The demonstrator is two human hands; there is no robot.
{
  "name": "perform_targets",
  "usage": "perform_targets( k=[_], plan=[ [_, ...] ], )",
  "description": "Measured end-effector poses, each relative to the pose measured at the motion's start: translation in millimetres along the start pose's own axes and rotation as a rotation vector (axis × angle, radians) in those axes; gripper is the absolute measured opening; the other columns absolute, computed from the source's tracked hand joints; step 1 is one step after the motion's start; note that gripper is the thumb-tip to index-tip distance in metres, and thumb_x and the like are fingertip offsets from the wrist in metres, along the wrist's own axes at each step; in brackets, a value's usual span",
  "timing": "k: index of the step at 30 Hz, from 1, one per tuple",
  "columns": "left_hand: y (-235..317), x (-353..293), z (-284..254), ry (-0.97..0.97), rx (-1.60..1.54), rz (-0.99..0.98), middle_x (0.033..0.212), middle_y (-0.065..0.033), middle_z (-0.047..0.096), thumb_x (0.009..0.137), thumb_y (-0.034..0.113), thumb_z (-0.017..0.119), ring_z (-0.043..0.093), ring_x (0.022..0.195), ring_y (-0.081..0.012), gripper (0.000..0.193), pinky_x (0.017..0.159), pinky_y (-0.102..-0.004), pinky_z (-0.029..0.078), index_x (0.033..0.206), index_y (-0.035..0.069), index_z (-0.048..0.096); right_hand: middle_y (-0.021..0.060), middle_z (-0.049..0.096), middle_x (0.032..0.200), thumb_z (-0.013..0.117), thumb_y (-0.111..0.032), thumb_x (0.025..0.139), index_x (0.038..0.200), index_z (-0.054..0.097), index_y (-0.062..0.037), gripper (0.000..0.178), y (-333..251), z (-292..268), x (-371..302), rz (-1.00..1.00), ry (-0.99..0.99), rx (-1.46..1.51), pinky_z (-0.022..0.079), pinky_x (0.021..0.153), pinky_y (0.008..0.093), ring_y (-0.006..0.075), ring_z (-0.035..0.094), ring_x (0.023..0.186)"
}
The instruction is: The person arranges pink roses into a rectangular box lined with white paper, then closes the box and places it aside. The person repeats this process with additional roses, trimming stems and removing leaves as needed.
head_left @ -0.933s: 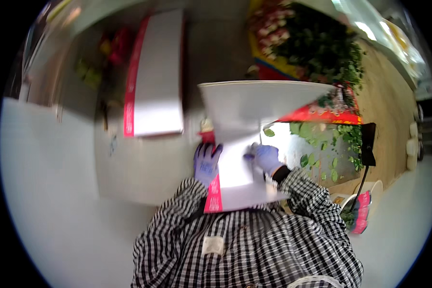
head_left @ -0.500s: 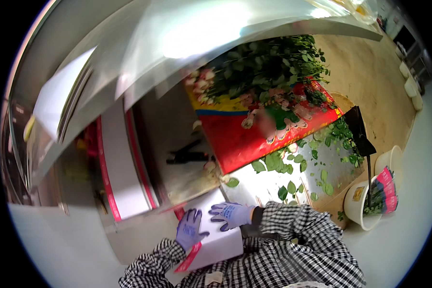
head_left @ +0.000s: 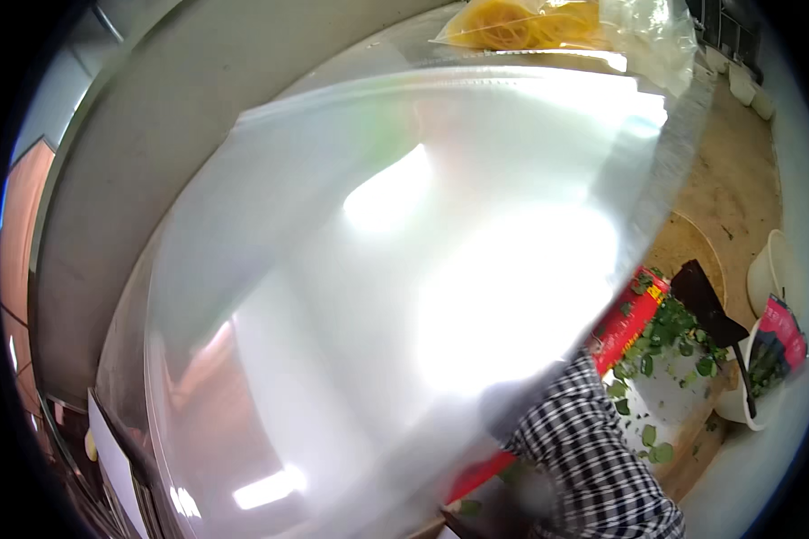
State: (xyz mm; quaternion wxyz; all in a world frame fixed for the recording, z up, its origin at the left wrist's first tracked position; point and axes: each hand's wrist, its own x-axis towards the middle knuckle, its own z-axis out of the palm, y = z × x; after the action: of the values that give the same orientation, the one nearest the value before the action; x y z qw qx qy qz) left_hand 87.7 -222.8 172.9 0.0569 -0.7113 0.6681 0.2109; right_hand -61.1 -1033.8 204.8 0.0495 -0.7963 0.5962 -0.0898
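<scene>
A stack of clear, glossy plastic sheets (head_left: 360,296) fills the middle of the head view, with bright glare on it. My right arm, in a black-and-white checked sleeve (head_left: 593,449), reaches up to the stack's lower right edge. Of my right hand (head_left: 505,409) only a blurred greyish patch shows at that edge; its fingers cannot be made out. My left hand is out of view. Under the sheets' right side a strip of the red printed sheet (head_left: 634,319) shows, with loose green leaves (head_left: 674,332) beside it.
A clear bag of yellow rubber bands (head_left: 521,25) lies beyond the sheets. At the right are a black dustpan-like scoop (head_left: 706,301), a white bucket (head_left: 737,400) holding a pink-and-black packet (head_left: 780,337), and another white bucket (head_left: 768,269). White boards (head_left: 115,467) stand at lower left.
My view has swung up and closer to the plastic sheets, which now cover most of the flowers and worktop. Both hands were on a white board; the left has left view and the right reaches to the sheets.
</scene>
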Motion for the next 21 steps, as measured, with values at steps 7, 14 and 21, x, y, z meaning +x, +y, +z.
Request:
perform_targets(
  k=[7,14,21],
  plan=[
    [4.8,-9.7,3.9,-0.062,-0.062,-0.048,0.143,-0.0202,0.037,0.078,0.030,0.071,0.037,0.129,-0.0340,0.081,0.104,-0.0449,0.034,0.142,-0.003,0.034,0.0224,0.062,0.104,0.055,-0.022,0.084,0.107,0.065,-0.0055,0.030,2.8,-7.2,-25.6,-0.238,0.172,-0.093,0.045,0.089,0.0502,0.0338,0.057,0.103],
    [27.9,-47.5,40.7,-0.028,0.042,0.006,0.140,-0.0193,0.042,0.082,0.029,0.069,0.041,0.127,-0.0316,0.073,0.103,-0.0432,0.036,0.139,-0.003,0.038,0.0272,0.061,0.108,0.051,-0.020,0.085,0.111,0.064,-0.0033,0.034,-67.6,-79.0,-274.4,-0.897,0.396,-0.227,0.043,0.094,0.0536,0.0352,0.055,0.110],
    [-21.5,-39.2,81.9,-0.161,0.249,0.069,0.138,-0.0233,0.041,0.071,0.061,0.066,0.036,0.129,-0.0407,0.097,0.113,-0.0520,0.025,0.137,-0.005,0.039,0.0182,0.034,0.150,0.059,-0.036,0.082,0.141,0.043,-0.0080,0.067,-22.8,110.0,-445.6,-0.556,-0.093,-0.281,0.033,0.101,0.0512,0.0347,0.037,0.133]
  ],
)
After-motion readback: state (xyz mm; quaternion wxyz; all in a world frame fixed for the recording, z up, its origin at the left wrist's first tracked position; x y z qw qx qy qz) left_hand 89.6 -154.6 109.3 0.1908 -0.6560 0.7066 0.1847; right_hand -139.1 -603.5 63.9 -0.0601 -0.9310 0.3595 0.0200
